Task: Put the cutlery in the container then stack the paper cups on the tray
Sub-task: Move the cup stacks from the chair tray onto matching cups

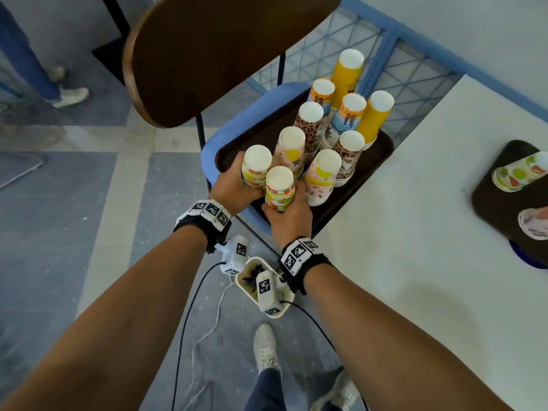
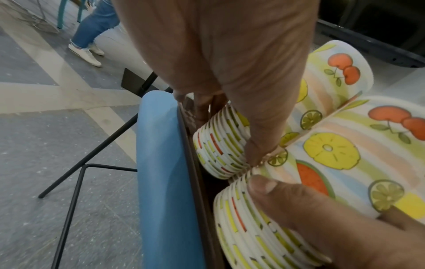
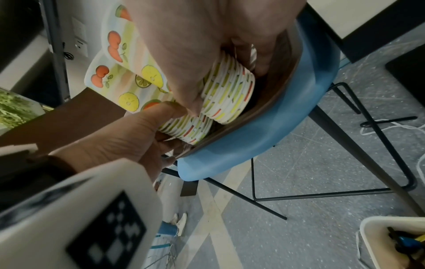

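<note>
Stacking appears well advanced: about ten inverted columns of nested paper cups stand on the dark brown tray (image 1: 234,154), which rests on the blue chair seat (image 1: 207,161) at centre frame. Cutlery seems already dealt with, judging by the dark utensils lying in the cream container (image 1: 284,310) on the floor at lower centre. Work evidently remains, since a second dark tray (image 1: 501,209) on the white worktop (image 1: 415,232), right edge of the head view, carries two loose cups lying on their sides.

The left hand (image 1: 231,188) wraps a fruit-print cup stack (image 1: 256,167) near its base. The right hand (image 1: 289,216) likewise grasps the neighbouring fruit-print stack (image 1: 279,188), fingers curled round its lower rims. In the left wrist view the two stacks stand side by side just inside the tray's near edge, rims almost touching. Whether their bases bear on the tray cannot be told.
</note>
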